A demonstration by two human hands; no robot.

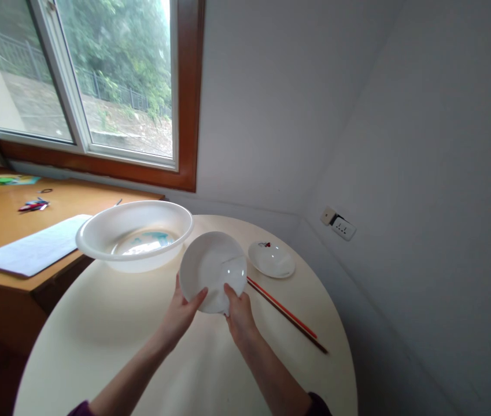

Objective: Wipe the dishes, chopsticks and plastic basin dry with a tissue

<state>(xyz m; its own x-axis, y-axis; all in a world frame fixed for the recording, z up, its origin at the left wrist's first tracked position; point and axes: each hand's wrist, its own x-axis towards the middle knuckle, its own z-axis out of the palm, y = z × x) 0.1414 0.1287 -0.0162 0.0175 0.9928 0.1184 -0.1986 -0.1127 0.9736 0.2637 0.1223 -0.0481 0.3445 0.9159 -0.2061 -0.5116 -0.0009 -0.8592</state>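
Note:
I hold a white plate point(213, 267) tilted up above a round cream table point(98, 341). My left hand point(183, 312) grips its lower left rim, thumb over the face. My right hand point(238, 315) is closed at the lower right rim, and its fingers press something thin and whitish against the plate's face; I cannot make out what it is. Just behind the plate stands a large white plastic basin point(135, 234) with water in it.
A small white dish point(271, 258) sits to the right, and a pair of red and dark chopsticks point(286, 314) lies beside it. A wooden desk point(6, 219) with a white sheet point(32, 251) stands left, under a window. A wall socket point(341, 226) is at right.

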